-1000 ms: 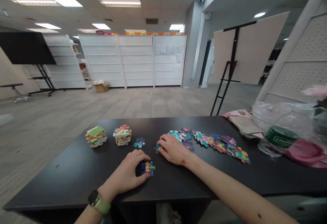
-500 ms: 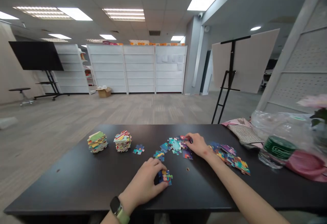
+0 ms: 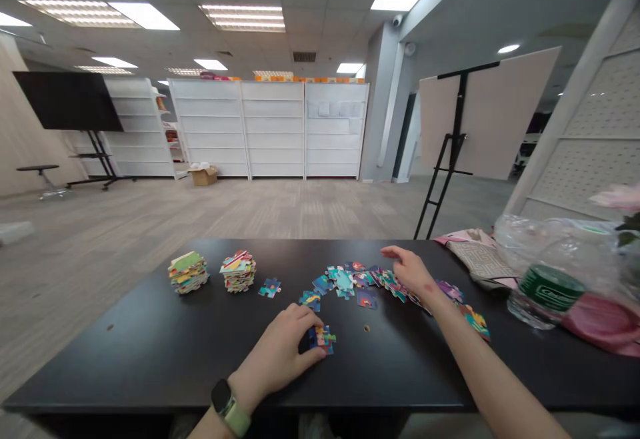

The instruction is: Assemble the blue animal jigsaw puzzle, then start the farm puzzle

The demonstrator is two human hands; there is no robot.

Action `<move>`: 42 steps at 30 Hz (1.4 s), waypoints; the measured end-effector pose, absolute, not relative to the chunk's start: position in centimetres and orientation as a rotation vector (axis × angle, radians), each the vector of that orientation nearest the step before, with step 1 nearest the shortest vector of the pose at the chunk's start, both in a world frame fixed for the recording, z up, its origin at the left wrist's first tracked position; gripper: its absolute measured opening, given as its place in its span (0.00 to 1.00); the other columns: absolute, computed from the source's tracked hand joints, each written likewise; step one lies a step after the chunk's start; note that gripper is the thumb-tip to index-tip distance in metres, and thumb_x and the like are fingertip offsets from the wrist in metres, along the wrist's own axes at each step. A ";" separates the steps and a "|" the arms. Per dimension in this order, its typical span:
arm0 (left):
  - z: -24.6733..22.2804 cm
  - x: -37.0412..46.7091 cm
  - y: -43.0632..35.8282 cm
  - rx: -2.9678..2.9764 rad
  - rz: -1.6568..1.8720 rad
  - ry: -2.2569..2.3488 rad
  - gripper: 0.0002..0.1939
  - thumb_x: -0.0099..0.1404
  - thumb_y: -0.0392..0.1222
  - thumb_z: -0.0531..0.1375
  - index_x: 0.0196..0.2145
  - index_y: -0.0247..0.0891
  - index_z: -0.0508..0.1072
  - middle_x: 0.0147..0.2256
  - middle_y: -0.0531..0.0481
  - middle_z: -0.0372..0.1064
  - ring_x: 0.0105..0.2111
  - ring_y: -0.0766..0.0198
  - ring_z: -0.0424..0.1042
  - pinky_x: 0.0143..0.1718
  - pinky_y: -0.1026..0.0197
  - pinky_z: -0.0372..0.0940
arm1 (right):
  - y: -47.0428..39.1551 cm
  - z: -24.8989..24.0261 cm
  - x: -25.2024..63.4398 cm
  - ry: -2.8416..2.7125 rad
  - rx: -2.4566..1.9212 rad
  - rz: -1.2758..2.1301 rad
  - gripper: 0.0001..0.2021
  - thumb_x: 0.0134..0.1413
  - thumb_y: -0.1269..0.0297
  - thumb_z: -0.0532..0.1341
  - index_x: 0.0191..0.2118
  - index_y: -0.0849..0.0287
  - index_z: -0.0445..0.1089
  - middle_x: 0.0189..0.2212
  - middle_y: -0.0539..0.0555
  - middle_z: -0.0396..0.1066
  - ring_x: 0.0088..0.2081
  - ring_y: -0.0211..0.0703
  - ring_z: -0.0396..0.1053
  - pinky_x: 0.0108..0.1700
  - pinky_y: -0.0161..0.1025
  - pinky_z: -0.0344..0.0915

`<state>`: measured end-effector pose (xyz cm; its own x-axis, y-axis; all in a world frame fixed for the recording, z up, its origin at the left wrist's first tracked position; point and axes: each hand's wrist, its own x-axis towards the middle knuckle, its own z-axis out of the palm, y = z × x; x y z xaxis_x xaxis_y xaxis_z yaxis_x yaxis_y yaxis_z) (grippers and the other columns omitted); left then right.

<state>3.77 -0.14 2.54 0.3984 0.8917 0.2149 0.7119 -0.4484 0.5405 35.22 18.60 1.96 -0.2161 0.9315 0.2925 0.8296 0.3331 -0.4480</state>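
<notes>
My left hand (image 3: 287, 339), a watch on its wrist, rests on the dark table with thumb and fingers closed around a small stack of jigsaw puzzle pieces (image 3: 326, 340). My right hand (image 3: 409, 269) hovers over the right part of the scattered pieces, index finger stretched out, and I see nothing in it. Beneath and beside it lies a row of purple and teal puzzle pieces (image 3: 389, 283). Farther left are a light-blue piece (image 3: 344, 280) and a dark-blue piece with a red figure (image 3: 367, 297). Part of the pile is hidden under my right forearm.
Two tall stacks of puzzle pieces, one (image 3: 189, 273) and another (image 3: 239, 272), stand at the table's left, with a single blue piece (image 3: 270, 287) nearby. At the right are a water bottle (image 3: 543, 295), a patterned cloth bag (image 3: 473, 259) and clear plastic wrapping.
My right hand has moved right, away from the red-figured piece at the back of the pile, and its fingers have straightened. My left hand keeps its hold on the small stack.
</notes>
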 end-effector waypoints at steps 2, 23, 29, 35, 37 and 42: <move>2.4 3.8 -0.2 2.308 0.679 1.396 0.10 0.63 0.44 0.65 0.42 0.44 0.73 0.44 0.51 0.71 0.44 0.55 0.65 0.47 0.56 0.61 | 18.5 1.7 35.5 -2.162 -1.543 0.310 0.24 0.47 0.72 0.56 0.52 0.58 0.72 0.50 0.57 0.75 0.53 0.51 0.70 0.57 0.43 0.63; 1.5 4.0 -1.7 2.342 0.652 1.445 0.14 0.69 0.40 0.58 0.52 0.50 0.70 0.53 0.51 0.67 0.52 0.54 0.64 0.53 0.52 0.59 | 18.6 2.0 35.4 -2.020 -1.792 0.103 0.16 0.56 0.61 0.56 0.47 0.54 0.75 0.46 0.58 0.76 0.50 0.56 0.71 0.51 0.49 0.64; 1.7 4.1 -1.8 2.350 0.646 1.458 0.14 0.69 0.39 0.58 0.51 0.48 0.71 0.53 0.51 0.67 0.52 0.55 0.64 0.54 0.52 0.60 | 18.1 1.2 35.2 -2.280 -1.680 0.161 0.15 0.52 0.61 0.59 0.45 0.50 0.77 0.50 0.54 0.75 0.55 0.57 0.67 0.54 0.51 0.61; 1.3 4.2 -1.9 2.371 0.621 1.471 0.13 0.70 0.40 0.56 0.51 0.48 0.71 0.54 0.50 0.66 0.53 0.56 0.64 0.54 0.53 0.60 | 16.2 1.4 33.5 -2.481 -1.398 0.292 0.17 0.52 0.62 0.61 0.49 0.53 0.75 0.48 0.56 0.75 0.51 0.53 0.69 0.54 0.49 0.61; 1.0 4.2 -1.7 2.376 0.616 1.471 0.13 0.71 0.41 0.55 0.51 0.48 0.71 0.54 0.49 0.66 0.54 0.55 0.64 0.54 0.53 0.61 | 15.6 1.6 32.6 -2.490 -1.223 0.423 0.15 0.51 0.64 0.63 0.47 0.55 0.75 0.45 0.55 0.75 0.47 0.48 0.71 0.51 0.42 0.64; 0.3 4.1 -1.2 2.379 0.605 1.473 0.13 0.71 0.43 0.55 0.52 0.50 0.72 0.55 0.49 0.66 0.54 0.54 0.64 0.55 0.51 0.62 | 14.4 1.8 30.6 -2.416 -1.131 0.416 0.13 0.54 0.61 0.65 0.46 0.54 0.72 0.43 0.52 0.73 0.44 0.44 0.71 0.48 0.37 0.65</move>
<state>4.10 -1.16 0.27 0.3929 0.8969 0.2028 0.7806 -0.4419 0.4420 30.55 14.40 1.78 -0.5697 0.7798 0.2595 0.6479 0.6204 -0.4419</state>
